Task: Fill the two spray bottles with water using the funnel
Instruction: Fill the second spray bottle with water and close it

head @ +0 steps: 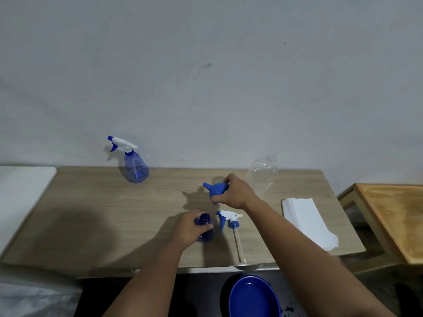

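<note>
My left hand (188,227) grips an uncapped blue spray bottle (205,227) standing near the table's front. Its blue and white trigger head (229,219) lies on the wood just to the right, its tube pointing toward me. My right hand (235,191) holds a blue funnel (216,188) on its side, spout pointing left, behind and above the open bottle. A second blue spray bottle (135,167), with its trigger head on, stands at the back left by the wall.
A clear plastic bottle (263,173) stands at the back right of the wooden table (103,213). Folded white paper towels (305,219) lie at the right. A blue basin (253,296) holding water sits below the table's front edge. A wooden stand (393,216) is at far right.
</note>
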`<state>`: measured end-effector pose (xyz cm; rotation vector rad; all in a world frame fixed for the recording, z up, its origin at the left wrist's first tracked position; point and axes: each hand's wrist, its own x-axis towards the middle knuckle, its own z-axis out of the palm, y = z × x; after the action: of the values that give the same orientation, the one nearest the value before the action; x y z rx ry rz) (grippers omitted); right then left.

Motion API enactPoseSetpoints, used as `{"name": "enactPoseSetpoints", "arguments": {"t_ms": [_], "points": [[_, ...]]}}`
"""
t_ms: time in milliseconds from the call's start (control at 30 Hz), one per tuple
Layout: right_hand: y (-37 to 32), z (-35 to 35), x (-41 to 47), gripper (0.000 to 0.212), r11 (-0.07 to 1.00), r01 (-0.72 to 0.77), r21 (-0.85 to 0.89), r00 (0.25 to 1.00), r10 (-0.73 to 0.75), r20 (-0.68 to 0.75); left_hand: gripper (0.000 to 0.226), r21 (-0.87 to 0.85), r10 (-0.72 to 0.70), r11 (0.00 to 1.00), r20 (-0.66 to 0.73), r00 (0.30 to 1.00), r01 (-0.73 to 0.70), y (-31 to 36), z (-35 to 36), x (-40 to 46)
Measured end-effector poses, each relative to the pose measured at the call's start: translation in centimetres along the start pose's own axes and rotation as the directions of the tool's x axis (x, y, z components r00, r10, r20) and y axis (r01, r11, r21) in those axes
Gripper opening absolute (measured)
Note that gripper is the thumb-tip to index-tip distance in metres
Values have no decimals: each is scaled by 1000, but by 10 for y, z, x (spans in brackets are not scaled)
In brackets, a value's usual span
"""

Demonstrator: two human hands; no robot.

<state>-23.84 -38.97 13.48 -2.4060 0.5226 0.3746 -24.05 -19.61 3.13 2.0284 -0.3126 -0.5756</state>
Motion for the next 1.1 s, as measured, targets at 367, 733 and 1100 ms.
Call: {"name": "enactPoseSetpoints", "arguments": {"t_ms": [367,733,1100], "points": [[42,87,42,70,974,-101,204,977,136,-166,42,-4,71,997,-10,997,-71,-35,-1,15],[40,94,41,83,966,-177,-188,967,135,-215,34,-40,88,995,-6,996,-88,-39,-1,8],[81,92,3,33,946,-324,19,916,318,-244,31,-17,118,993,28,993,-117,-36,-2,5]]}}
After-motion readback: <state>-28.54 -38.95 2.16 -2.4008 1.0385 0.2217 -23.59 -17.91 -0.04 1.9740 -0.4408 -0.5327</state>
